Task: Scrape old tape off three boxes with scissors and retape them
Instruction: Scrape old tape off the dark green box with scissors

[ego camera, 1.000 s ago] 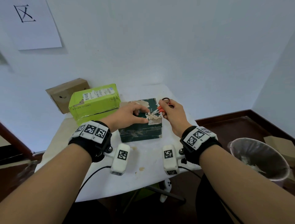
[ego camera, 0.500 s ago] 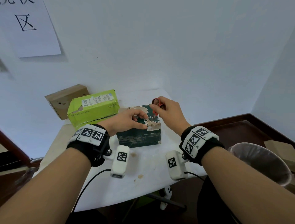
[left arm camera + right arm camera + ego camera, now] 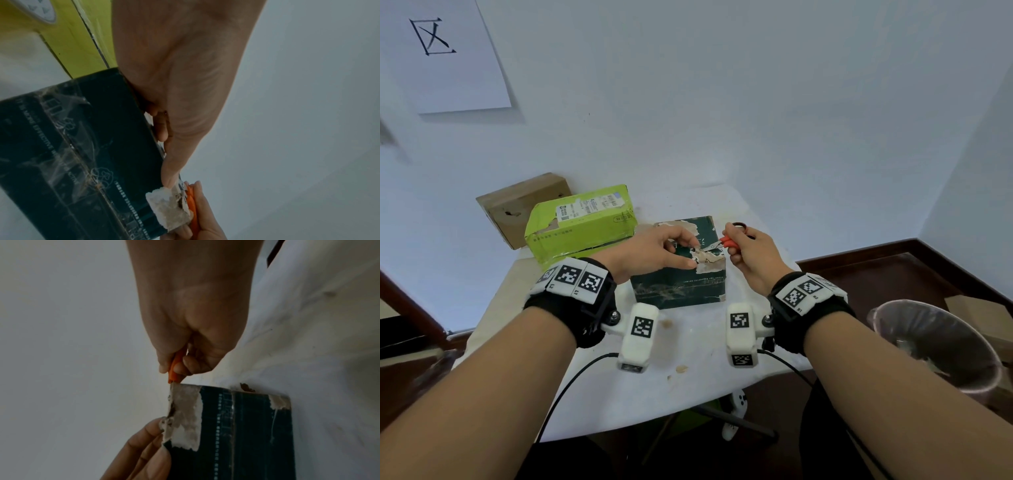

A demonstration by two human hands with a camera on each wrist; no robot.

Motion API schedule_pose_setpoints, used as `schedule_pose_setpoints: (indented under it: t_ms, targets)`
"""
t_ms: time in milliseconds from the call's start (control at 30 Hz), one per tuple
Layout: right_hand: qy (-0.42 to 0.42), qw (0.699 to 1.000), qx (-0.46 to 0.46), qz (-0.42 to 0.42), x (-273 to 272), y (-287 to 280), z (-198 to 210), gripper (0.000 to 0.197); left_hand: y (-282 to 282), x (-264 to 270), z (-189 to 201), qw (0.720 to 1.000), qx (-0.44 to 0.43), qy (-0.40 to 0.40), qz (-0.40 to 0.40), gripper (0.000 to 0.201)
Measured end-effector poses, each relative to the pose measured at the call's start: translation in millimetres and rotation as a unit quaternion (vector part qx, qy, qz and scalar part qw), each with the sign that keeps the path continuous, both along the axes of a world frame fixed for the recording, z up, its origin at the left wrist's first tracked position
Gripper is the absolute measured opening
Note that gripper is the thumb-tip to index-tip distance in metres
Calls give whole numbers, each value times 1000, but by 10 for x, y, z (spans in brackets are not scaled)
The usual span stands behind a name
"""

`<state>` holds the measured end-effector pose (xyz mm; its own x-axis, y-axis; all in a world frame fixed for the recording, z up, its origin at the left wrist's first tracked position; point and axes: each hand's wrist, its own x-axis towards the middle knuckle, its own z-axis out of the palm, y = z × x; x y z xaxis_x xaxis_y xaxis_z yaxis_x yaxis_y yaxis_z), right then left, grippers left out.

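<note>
Currently, the dark green box (image 3: 681, 274) sits on the white table (image 3: 688, 387) directly between the two hands and just beyond them, with the near side face turned toward the person. Its long axis runs left to right, from one hand to the other. The left hand (image 3: 654, 251) rests on the box top from the left side, fingers curled, and appears to pinch a lifted flap of the torn tape patch (image 3: 709, 258) at the top front edge; whether the fingertips actually close on the flap or only press it is hard to tell. The right hand (image 3: 751, 255) is closed around the orange handles of the scissors (image 3: 724, 242) and is the nearer hand to the patch's right margin. The scissors lie with their long axis roughly parallel to the box's long axis, blades pointing left toward the left hand and the tips at the patch, as the right wrist view (image 3: 174, 374) also shows. Judged from this layout, the next stroke runs leftward along the top edge, under the patch, toward the left fingertips, which calls for a shallow blade angle. To the left of the left hand stand a lime green box (image 3: 582, 222) and a brown cardboard box (image 3: 517, 205); both appear not yet worked.
</note>
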<state>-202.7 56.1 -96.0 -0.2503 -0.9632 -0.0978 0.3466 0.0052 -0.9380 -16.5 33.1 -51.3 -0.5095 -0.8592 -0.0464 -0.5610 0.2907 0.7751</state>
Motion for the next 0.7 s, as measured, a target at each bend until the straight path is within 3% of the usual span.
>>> schedule_pose_setpoints:
  t_ms: [267,433,700]
  targets:
    - [-57,998,-17,-9,53,18,-49,11,61,-15,60,1000,-18,-24,-1,33]
    - [-77,997,-24,-10,56,13,-71,12,60,-44,70,1000,16,8,13,26]
    - [-2,1000,-13,-9,-41,-2,40,17,86,-59,80,998,46,21,26,22]
